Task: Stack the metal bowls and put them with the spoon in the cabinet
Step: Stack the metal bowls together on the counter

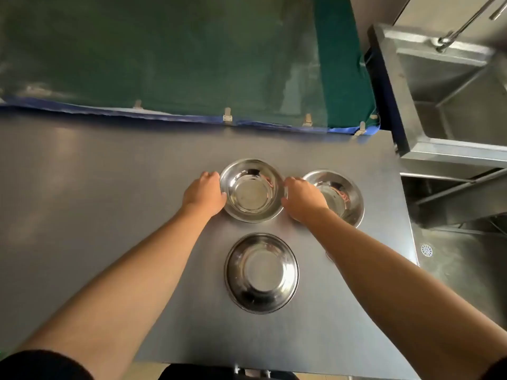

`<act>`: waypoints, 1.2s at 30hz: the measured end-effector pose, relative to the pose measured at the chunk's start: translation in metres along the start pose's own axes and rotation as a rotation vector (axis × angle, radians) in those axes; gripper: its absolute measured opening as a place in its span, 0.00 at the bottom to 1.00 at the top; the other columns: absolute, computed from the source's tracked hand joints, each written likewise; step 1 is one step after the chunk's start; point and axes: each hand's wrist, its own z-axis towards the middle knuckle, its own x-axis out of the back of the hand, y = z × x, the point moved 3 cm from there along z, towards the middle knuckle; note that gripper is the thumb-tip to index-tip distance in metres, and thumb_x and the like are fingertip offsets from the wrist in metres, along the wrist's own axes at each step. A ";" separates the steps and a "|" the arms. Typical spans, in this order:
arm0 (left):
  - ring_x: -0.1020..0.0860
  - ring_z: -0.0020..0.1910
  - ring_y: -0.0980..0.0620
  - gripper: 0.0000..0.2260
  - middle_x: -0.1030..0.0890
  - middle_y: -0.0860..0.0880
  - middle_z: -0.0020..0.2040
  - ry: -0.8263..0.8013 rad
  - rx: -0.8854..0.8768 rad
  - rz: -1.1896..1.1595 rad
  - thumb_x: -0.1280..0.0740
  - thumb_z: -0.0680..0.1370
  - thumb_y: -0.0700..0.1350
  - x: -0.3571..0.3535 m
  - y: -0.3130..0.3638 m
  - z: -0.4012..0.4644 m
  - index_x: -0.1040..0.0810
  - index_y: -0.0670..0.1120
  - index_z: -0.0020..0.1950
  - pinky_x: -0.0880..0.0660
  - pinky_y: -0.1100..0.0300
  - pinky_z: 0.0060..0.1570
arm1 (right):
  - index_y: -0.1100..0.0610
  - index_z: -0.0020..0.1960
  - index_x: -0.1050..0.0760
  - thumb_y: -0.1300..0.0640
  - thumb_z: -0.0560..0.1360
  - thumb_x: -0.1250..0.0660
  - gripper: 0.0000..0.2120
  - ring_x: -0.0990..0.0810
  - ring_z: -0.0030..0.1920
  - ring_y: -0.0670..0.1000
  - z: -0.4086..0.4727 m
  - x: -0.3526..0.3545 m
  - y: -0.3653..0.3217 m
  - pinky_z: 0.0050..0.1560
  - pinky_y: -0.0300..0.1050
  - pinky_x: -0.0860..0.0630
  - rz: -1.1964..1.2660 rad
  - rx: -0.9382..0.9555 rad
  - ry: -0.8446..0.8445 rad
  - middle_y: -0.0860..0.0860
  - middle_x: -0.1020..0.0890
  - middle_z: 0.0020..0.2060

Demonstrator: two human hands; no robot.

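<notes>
Both hands, left hand (203, 193) and right hand (301, 197), clasping opposite rims of the far metal bowl (251, 190) on the steel table (109, 171), slick sides risking a slip or clang against the neighbouring bowl (341, 197) just right; spoon unseen.

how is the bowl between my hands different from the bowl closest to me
The far bowl has the left hand and right hand on its opposite sides; the near bowl stands untouched. The far bowl sits close beside a third bowl; the near bowl stands apart from both. The near bowl looks somewhat wider, perhaps only because it is closer. Both are empty, upright, shiny metal, on the table.
</notes>
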 end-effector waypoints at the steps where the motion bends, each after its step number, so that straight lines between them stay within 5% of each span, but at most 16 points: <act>1: 0.21 0.56 0.37 0.15 0.23 0.42 0.60 -0.012 0.010 -0.032 0.31 0.77 0.48 -0.003 -0.003 0.005 0.25 0.42 0.60 0.23 0.46 0.53 | 0.60 0.62 0.25 0.62 0.76 0.35 0.15 0.19 0.54 0.62 0.005 -0.005 -0.001 0.49 0.52 0.24 0.025 -0.025 -0.006 0.59 0.19 0.56; 10: 0.21 0.47 0.38 0.05 0.17 0.41 0.46 -0.049 0.063 -0.280 0.34 0.74 0.37 -0.013 -0.017 0.029 0.21 0.39 0.49 0.27 0.54 0.42 | 0.61 0.57 0.23 0.67 0.71 0.37 0.15 0.19 0.50 0.62 0.023 -0.028 -0.004 0.42 0.45 0.28 0.278 -0.269 -0.029 0.58 0.17 0.49; 19: 0.17 0.42 0.40 0.12 0.16 0.44 0.44 -0.038 0.138 -0.485 0.29 0.74 0.51 0.011 -0.024 0.021 0.21 0.42 0.49 0.18 0.47 0.46 | 0.54 0.73 0.30 0.65 0.72 0.33 0.30 0.18 0.54 0.57 0.017 0.003 -0.017 0.48 0.47 0.20 0.461 -0.235 0.056 0.55 0.17 0.59; 23: 0.17 0.44 0.42 0.17 0.16 0.46 0.49 -0.002 0.130 -0.604 0.28 0.73 0.50 0.014 0.004 0.006 0.22 0.46 0.60 0.17 0.46 0.48 | 0.54 0.73 0.29 0.66 0.73 0.32 0.29 0.19 0.57 0.57 0.007 0.029 0.006 0.54 0.47 0.22 0.457 -0.188 0.124 0.55 0.18 0.61; 28: 0.16 0.46 0.42 0.21 0.18 0.45 0.52 0.003 0.127 -0.703 0.27 0.73 0.48 0.000 0.059 -0.010 0.24 0.46 0.65 0.17 0.45 0.48 | 0.56 0.73 0.29 0.69 0.74 0.34 0.29 0.19 0.52 0.55 -0.007 0.054 0.060 0.46 0.45 0.22 0.460 -0.192 0.161 0.55 0.19 0.63; 31: 0.15 0.42 0.45 0.21 0.17 0.49 0.46 -0.032 0.125 -0.734 0.27 0.73 0.47 -0.012 0.096 -0.018 0.24 0.48 0.65 0.16 0.46 0.46 | 0.58 0.73 0.29 0.68 0.73 0.35 0.28 0.19 0.57 0.58 -0.019 0.060 0.097 0.53 0.48 0.20 0.443 -0.226 0.171 0.55 0.19 0.64; 36: 0.16 0.44 0.44 0.18 0.16 0.47 0.47 -0.059 0.097 -0.732 0.28 0.72 0.47 -0.033 0.151 -0.022 0.22 0.50 0.61 0.17 0.45 0.47 | 0.58 0.70 0.26 0.66 0.74 0.32 0.25 0.19 0.57 0.58 -0.032 0.057 0.158 0.48 0.46 0.22 0.503 -0.294 0.152 0.55 0.18 0.59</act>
